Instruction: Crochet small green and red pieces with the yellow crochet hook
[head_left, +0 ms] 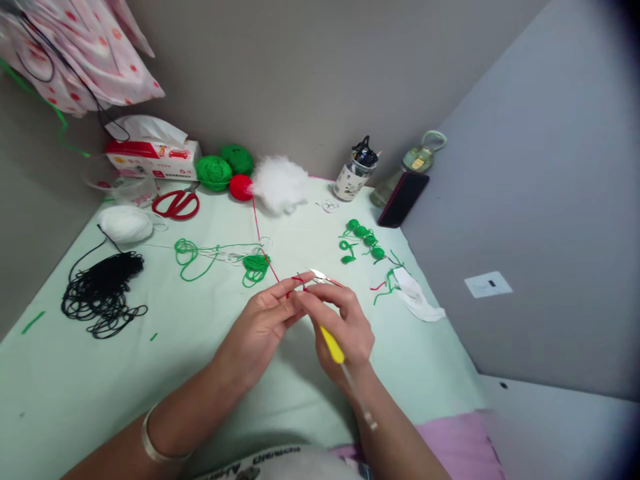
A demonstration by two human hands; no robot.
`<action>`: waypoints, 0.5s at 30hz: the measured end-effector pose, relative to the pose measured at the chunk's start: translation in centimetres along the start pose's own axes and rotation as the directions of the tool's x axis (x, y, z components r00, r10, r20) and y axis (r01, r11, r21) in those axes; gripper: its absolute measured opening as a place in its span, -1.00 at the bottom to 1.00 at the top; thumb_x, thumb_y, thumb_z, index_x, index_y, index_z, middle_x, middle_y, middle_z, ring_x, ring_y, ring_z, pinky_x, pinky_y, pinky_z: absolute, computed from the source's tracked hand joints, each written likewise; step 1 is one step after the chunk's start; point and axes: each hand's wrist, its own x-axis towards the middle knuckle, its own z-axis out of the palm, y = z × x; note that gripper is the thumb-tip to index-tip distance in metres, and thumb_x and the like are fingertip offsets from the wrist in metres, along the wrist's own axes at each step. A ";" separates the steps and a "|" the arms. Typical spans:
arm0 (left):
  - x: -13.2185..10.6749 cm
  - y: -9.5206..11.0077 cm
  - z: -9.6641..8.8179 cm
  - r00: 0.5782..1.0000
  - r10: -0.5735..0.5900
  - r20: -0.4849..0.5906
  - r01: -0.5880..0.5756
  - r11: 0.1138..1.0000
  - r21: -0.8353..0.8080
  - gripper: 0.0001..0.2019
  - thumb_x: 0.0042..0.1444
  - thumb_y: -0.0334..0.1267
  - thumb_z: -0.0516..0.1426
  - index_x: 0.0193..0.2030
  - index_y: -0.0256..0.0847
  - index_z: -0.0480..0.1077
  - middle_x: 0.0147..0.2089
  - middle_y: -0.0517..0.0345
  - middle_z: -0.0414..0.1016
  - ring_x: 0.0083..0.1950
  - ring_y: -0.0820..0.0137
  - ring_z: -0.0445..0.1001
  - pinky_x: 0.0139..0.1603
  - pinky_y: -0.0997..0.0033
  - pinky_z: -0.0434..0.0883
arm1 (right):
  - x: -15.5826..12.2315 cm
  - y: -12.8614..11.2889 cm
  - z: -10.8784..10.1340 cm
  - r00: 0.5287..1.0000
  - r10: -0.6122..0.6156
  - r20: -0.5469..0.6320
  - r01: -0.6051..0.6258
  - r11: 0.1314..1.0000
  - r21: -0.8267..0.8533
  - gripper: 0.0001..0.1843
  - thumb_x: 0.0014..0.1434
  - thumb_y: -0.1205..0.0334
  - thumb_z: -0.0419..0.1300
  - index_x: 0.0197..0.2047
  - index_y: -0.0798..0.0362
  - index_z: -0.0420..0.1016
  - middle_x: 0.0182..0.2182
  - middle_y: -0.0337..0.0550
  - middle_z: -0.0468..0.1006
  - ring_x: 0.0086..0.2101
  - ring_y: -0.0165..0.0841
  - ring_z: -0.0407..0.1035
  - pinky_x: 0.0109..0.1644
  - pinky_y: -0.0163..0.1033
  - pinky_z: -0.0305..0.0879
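The right hand (345, 327) pinches a slim crochet hook (331, 343) with a yellow grip, its metal tip beside the left hand's fingertips. The left hand (263, 327) is closed on a thin red yarn strand (265, 257), which runs taut from the fingers to a small round red yarn ball (241, 187). Next to that ball sit fluffy white stuffing (280, 185) and two green yarn balls (224, 167). What the fingers form is too small to make out.
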 end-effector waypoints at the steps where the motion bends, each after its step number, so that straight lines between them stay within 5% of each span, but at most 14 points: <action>1: 0.0 0.1 -0.1 1.000 -0.023 -0.001 0.023 0.999 -0.026 -0.70 0.11 -0.25 0.35 0.00 -0.16 0.62 -0.16 0.12 0.63 -0.12 0.43 0.50 0.06 0.41 0.36 | 0.1 0.0 -0.1 0.999 0.044 -0.008 -0.044 0.998 0.055 -0.55 0.26 0.53 0.20 0.09 -0.14 0.59 -0.12 -0.08 0.60 -0.15 -0.29 0.53 -0.13 -0.15 0.53; 6: 0.1 0.9 -0.9 0.993 -0.002 -0.118 0.004 1.000 0.021 -0.72 0.02 -0.26 0.40 -0.08 -0.17 0.65 -0.38 0.21 0.56 -0.29 0.50 0.44 -0.04 0.46 0.35 | 1.3 0.2 -1.0 0.899 0.437 -0.019 -0.381 0.804 0.456 -0.83 0.32 0.31 0.20 -0.16 -0.05 0.65 -0.31 -0.15 0.59 -0.41 -0.37 0.48 -0.35 -0.20 0.47; 9: 0.0 0.9 -0.7 0.985 0.104 -0.137 -0.087 0.988 0.125 -0.71 0.04 -0.25 0.39 -0.05 -0.12 0.63 -0.39 0.26 0.53 -0.28 0.50 0.42 -0.05 0.47 0.32 | 1.7 0.1 -1.0 0.841 0.534 0.084 -0.472 0.650 0.595 -0.83 0.34 0.21 0.19 -0.20 -0.02 0.63 -0.35 -0.18 0.54 -0.50 -0.43 0.42 -0.44 -0.26 0.41; 12: -0.3 0.3 -0.3 0.963 0.232 -0.140 -0.198 0.955 0.220 -0.61 0.06 -0.30 0.37 0.07 -0.05 0.58 -0.38 0.32 0.50 -0.25 0.50 0.42 0.01 0.46 0.31 | 1.2 -0.1 -0.4 0.896 0.429 0.118 -0.435 0.789 0.434 -0.81 0.35 0.25 0.16 -0.14 -0.05 0.63 -0.30 -0.15 0.56 -0.39 -0.38 0.47 -0.34 -0.22 0.46; 15: -0.5 -0.4 0.0 0.969 0.219 -0.115 -0.191 0.958 0.213 -0.50 0.09 -0.27 0.36 0.20 -0.01 0.49 -0.34 0.31 0.53 -0.18 0.45 0.47 0.06 0.42 0.32 | 0.4 -0.3 0.2 0.988 0.155 0.022 -0.156 0.986 0.061 -0.67 0.31 0.41 0.19 0.03 -0.16 0.62 -0.14 -0.08 0.61 -0.16 -0.27 0.52 -0.10 -0.09 0.50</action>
